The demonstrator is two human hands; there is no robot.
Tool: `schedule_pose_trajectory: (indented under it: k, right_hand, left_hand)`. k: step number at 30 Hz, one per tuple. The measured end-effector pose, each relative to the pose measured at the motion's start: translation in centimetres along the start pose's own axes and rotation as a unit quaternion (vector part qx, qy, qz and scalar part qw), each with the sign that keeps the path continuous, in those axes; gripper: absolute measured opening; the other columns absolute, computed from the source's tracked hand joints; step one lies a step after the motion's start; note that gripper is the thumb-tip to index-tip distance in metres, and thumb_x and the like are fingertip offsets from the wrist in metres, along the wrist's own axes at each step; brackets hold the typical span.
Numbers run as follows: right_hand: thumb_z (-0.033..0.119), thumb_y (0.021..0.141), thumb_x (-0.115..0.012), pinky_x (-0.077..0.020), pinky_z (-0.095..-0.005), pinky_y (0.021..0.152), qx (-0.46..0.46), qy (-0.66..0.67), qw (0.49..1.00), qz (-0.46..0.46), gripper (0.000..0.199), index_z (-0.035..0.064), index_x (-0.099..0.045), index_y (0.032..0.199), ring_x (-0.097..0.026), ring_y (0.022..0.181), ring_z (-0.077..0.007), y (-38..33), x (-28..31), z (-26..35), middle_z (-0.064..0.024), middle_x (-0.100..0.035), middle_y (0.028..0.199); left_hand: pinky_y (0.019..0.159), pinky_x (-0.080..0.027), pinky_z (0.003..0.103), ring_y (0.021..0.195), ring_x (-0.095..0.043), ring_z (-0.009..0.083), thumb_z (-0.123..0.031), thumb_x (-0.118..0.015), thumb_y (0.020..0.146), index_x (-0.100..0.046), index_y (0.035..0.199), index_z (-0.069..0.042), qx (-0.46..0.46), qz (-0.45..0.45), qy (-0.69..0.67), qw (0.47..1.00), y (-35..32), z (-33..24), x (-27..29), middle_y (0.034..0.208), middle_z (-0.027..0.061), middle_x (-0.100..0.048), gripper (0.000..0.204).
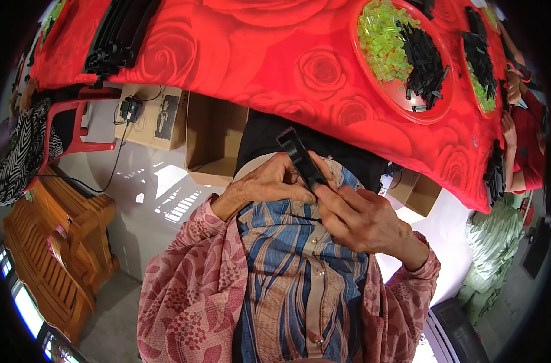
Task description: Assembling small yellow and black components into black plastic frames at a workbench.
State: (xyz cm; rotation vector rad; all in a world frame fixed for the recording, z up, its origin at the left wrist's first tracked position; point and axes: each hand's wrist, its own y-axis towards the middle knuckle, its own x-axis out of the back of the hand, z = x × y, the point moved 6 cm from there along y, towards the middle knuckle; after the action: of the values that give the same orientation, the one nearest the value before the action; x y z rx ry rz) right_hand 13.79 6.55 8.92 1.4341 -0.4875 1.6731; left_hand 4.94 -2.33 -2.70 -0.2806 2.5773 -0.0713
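Observation:
A long black plastic strip (301, 158) is held in front of my chest, its notched end pointing up toward the table. My left hand (269, 181) grips the strip from the left side. On the right, my right hand (363, 219) closes its fingers on the strip's lower end. Both hands touch each other around the strip, below the edge of a table under a red rose-print cloth (275, 66). A round red tray (408, 106) on the table holds several yellow-green plastic pieces (381, 39) and several black plastic pieces (427, 60).
A stack of black strips (115, 42) lies on the table's left part. Cardboard boxes (212, 142) stand under the table. A red chair (76, 124) and a wooden bench (58, 248) are at left. Another person's hands (511, 91) work at the right near a second tray (484, 78).

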Motion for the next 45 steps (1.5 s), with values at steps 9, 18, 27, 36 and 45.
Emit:
schedule_pose_trajectory:
  k: [9, 18, 27, 36, 45]
  right_hand:
    - [0.009, 0.064, -0.068, -0.0494, -0.0250, 0.049, 0.009, 0.052, 0.999, 0.012, 0.027, -0.0023, -0.060, 0.088, -0.063, 0.067, -0.0158, -0.2, 0.1, -0.5, -0.0249, -0.062, 0.116]
    - [0.006, 0.068, -0.069, -0.0394, -0.0226, 0.044, 0.042, -0.036, 0.997, -0.057, 0.023, -0.0054, -0.064, 0.087, -0.055, 0.057, -0.0132, -0.8, -0.2, 0.7, -0.0272, -0.066, 0.107]
    - [0.004, 0.070, -0.070, -0.0368, -0.0213, 0.043, 0.045, -0.036, 0.995, -0.079, 0.021, -0.0052, -0.065, 0.089, -0.054, 0.057, -0.0100, -0.7, -0.3, 0.6, -0.0243, -0.067, 0.105]
    - [0.007, 0.071, -0.068, -0.0386, -0.0205, 0.042, 0.028, -0.025, 0.999, -0.039, 0.018, -0.0018, -0.066, 0.086, -0.050, 0.053, -0.0079, -0.6, -0.6, 0.5, -0.0214, -0.067, 0.110]
    - [0.008, 0.072, -0.066, -0.0415, -0.0201, 0.042, 0.016, -0.026, 0.999, -0.015, 0.017, -0.0002, -0.064, 0.087, -0.052, 0.052, -0.0054, -0.7, -1.0, 0.3, -0.0202, -0.066, 0.111]
  left_hand:
    - [0.055, -0.031, 0.019, 0.064, -0.043, -0.0001, -0.005, -0.076, 0.076, -0.065, 0.112, -0.005, -0.018, -0.010, -0.003, 1.000, 0.0, -0.7, -0.5, 0.094, -0.0046, -0.065, 0.037]
    - [0.055, -0.029, 0.020, 0.067, -0.042, -0.0011, -0.011, -0.078, 0.077, -0.066, 0.110, -0.006, -0.001, -0.020, -0.057, 0.998, -0.3, -0.2, -0.1, 0.097, -0.0042, -0.069, 0.035]
    - [0.078, -0.046, 0.023, 0.094, -0.061, 0.0101, -0.007, -0.077, 0.072, -0.062, 0.112, -0.002, 0.006, -0.024, -0.056, 0.998, -0.4, -0.2, 0.1, 0.107, 0.0067, -0.070, 0.043]
    - [0.096, -0.050, 0.034, 0.106, -0.065, 0.0219, -0.007, -0.076, 0.072, -0.059, 0.113, 0.002, 0.001, -0.036, -0.093, 0.995, -0.4, -0.7, -0.2, 0.110, 0.0142, -0.069, 0.046]
    - [0.093, -0.050, 0.031, 0.101, -0.065, 0.0178, -0.006, -0.073, 0.071, -0.061, 0.113, 0.002, 0.010, -0.041, -0.086, 0.995, -0.3, -0.4, -0.1, 0.109, 0.0123, -0.069, 0.045]
